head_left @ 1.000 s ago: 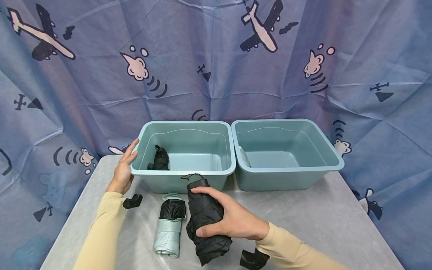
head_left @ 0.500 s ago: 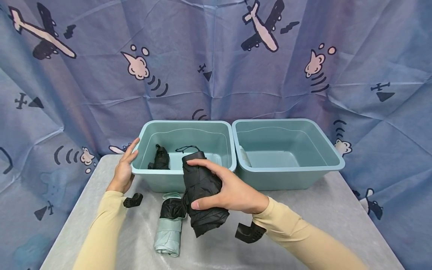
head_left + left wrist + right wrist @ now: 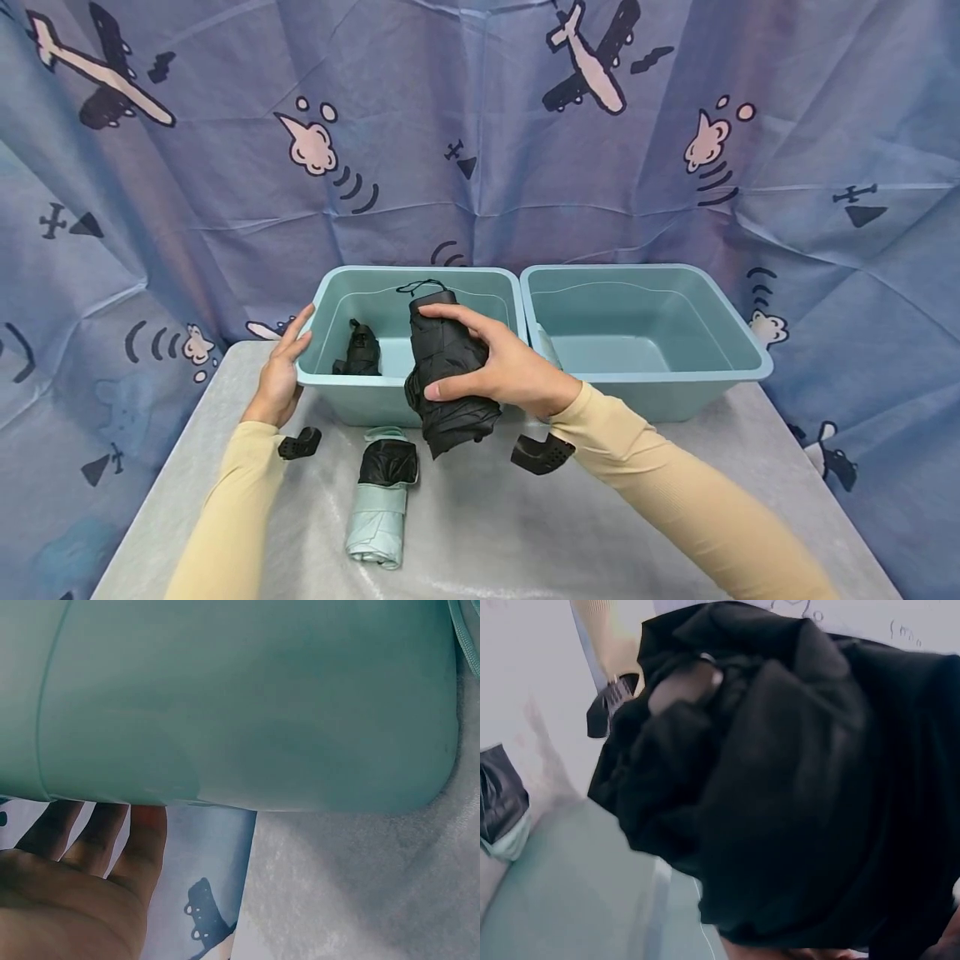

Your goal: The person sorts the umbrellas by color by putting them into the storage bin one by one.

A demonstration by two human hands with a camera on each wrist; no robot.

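My right hand (image 3: pixel 517 373) grips a folded black umbrella (image 3: pixel 444 358), thumb and fingers around its sides. It hangs tilted over the front rim of the left blue-green bin (image 3: pixel 345 407), wrist loop pointing to the back. In the right wrist view, the black fabric (image 3: pixel 780 795) of the umbrella fills most of the picture. My left hand (image 3: pixel 276 379) rests against the bin's left side with straight fingers, also visible in the left wrist view beside the bin wall (image 3: pixel 247 712). Inside that bin, a smaller black folded umbrella (image 3: pixel 362 350) leans at the left.
A mint-green folded umbrella (image 3: pixel 377 521) with a black band lies on the grey table (image 3: pixel 510 533) before the left bin. To the right stands a matching bin (image 3: pixel 675 398) with a pale item (image 3: pixel 547 344) at its left wall. A patterned curtain (image 3: pixel 480 167) hangs behind.
My right hand has lifted the black umbrella off the table and carried it up and forward to the left bin's front rim. The left hand stays at the bin's side.
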